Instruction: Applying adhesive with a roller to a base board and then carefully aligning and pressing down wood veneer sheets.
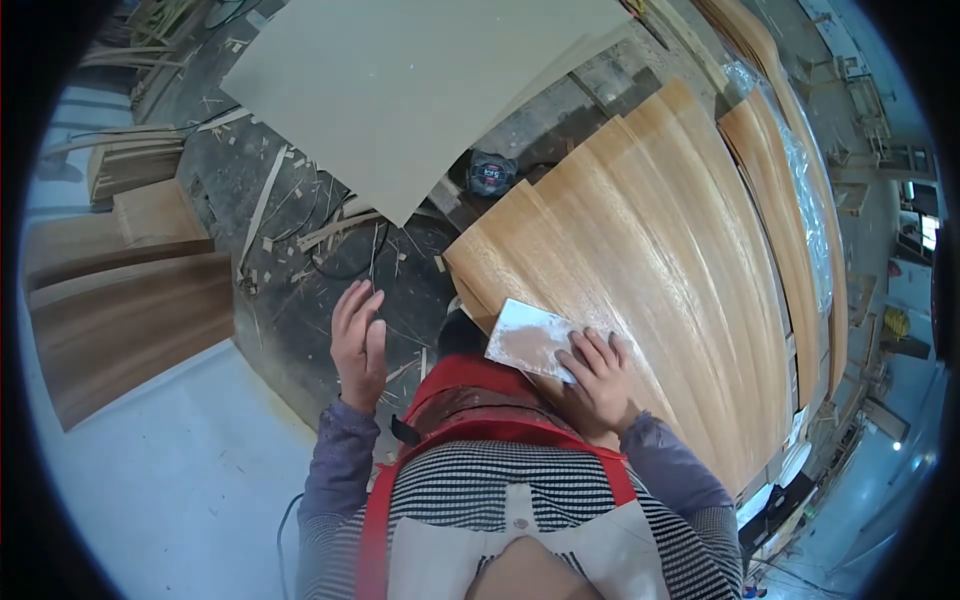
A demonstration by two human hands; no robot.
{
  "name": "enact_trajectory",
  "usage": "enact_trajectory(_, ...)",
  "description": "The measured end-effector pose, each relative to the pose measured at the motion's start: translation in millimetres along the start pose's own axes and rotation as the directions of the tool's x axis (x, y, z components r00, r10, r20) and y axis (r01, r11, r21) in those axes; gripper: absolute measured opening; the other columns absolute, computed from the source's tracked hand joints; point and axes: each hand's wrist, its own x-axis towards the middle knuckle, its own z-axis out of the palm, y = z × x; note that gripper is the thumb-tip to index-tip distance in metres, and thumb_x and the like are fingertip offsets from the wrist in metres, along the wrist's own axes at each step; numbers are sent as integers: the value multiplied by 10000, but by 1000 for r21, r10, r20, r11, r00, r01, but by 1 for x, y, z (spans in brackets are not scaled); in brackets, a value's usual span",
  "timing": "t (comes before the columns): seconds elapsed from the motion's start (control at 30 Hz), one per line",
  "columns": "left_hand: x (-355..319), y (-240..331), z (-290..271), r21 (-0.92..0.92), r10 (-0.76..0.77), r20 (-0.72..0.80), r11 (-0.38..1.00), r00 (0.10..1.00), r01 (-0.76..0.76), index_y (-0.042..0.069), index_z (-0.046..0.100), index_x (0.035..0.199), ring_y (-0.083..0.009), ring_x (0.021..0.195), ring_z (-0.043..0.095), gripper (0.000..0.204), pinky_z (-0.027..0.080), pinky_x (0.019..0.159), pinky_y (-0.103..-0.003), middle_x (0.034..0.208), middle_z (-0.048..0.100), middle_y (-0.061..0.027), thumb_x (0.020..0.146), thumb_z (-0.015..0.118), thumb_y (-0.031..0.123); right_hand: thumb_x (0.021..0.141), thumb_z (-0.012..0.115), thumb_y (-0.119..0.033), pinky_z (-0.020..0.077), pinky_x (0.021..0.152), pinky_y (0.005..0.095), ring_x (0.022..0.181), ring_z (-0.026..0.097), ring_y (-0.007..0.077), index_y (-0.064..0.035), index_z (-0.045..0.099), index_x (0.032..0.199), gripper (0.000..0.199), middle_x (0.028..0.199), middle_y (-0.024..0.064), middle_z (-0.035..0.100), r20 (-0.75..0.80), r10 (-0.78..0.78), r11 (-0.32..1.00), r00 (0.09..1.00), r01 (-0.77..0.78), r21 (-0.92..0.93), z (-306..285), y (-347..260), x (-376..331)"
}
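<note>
My right hand (600,375) is closed on one end of a flat, whitish rectangular piece (527,338) with a brown, dusty patch on its face. Its exact kind I cannot make out. The piece lies over the near left corner of a stack of brown wood veneer sheets (640,260); whether it touches the wood is unclear. To the left, my left hand (358,340) is raised with its fingers stretched out and nothing in them. Below that hand the dark floor shows.
A large pale board (400,90) reaches in from the far side. A tape measure (490,173) sits near its corner. Wood strips (262,205) and chips litter the dark floor. More brown panels (130,310) stand at left. Plastic-wrapped wood (800,190) lies along the right.
</note>
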Motion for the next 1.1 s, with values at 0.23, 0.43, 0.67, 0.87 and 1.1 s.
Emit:
enact_trajectory(0.23,29,47,8,-11,216,121,976,969,-216,-24,626,1169,-330,1263,485,318,349,1076,-401,1304,558,-178,917,470,89,738,625,-154,404,973,496,1143,527,333,-38,576,1100,383,1208,163,559,-122,225,958,967,-196,211,16,-34,60)
enact_trajectory(0.43,50,86,42,-43,388,238,920,890,-390,-40,592,1218,-337,1258,483,345,343,1074,-409,1328,538,-187,944,448,111,794,560,-186,366,1056,493,1307,440,296,-86,515,1323,541,1390,125,480,-470,102,994,877,-73,81,62,-71,125)
enact_trajectory(0.67,51,115,99,-81,451,527,871,721,-485,-49,570,1232,-348,1257,481,356,336,1077,-409,1327,536,-197,968,419,138,836,538,-122,429,974,467,1125,547,344,-132,557,1278,442,1228,144,585,-403,808,448,429,-892,-52,27,0,-147)
enact_trajectory(0.87,53,138,133,-189,540,530,827,654,-530,-51,570,1231,-349,1256,482,370,329,1082,-412,1309,547,-199,981,400,162,883,432,-63,435,922,481,1030,551,411,61,530,1151,311,1107,283,566,-327,804,-297,-497,-812,503,9,25,-309)
enact_trajectory(1.1,42,199,154,-238,667,451,730,593,-641,-71,561,1228,-380,1257,475,395,344,1069,-452,1293,548,-218,966,412,184,870,492,-172,369,1035,473,1191,532,310,-45,547,1239,394,1252,179,554,-537,575,813,617,-359,458,7,41,52)
